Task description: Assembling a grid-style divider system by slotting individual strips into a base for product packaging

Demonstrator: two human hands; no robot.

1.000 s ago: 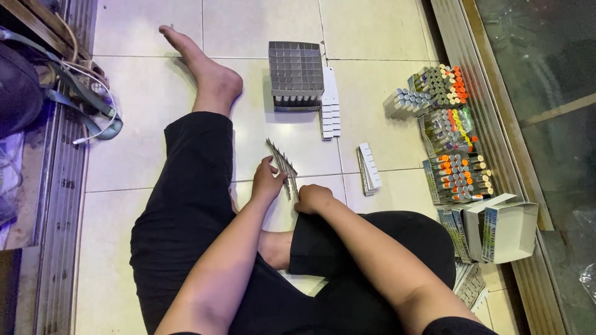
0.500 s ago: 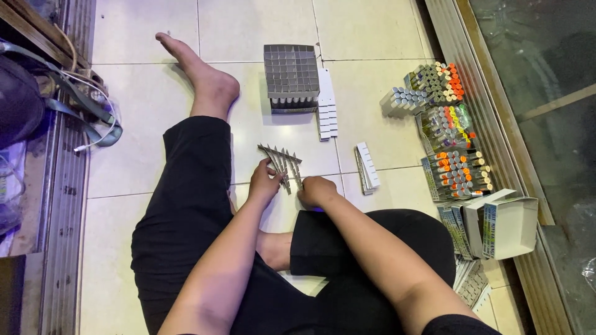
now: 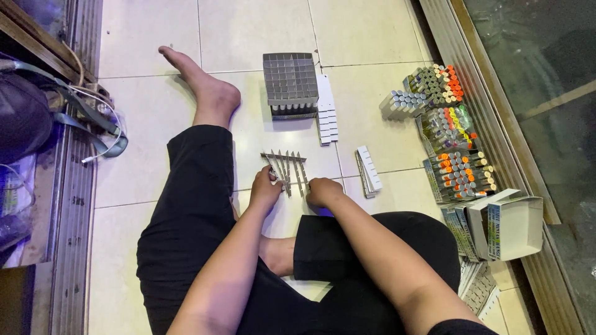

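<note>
Grey card strips (image 3: 287, 170), slotted and partly meshed: several stand parallel, crossed by one at the far end, on the floor tile (image 3: 261, 31) between the knees. Left hand (image 3: 266, 189) pinches the near ends on one side; right hand (image 3: 323, 191) is closed on the other side. One finished grid divider (image 3: 290, 79) stands farther out; flat strip stacks (image 3: 369, 171) remain unassembled, so the work seems early. Coloured-cap tubes (image 3: 456, 167) and open boxes (image 3: 509, 223) lie at right.
</note>
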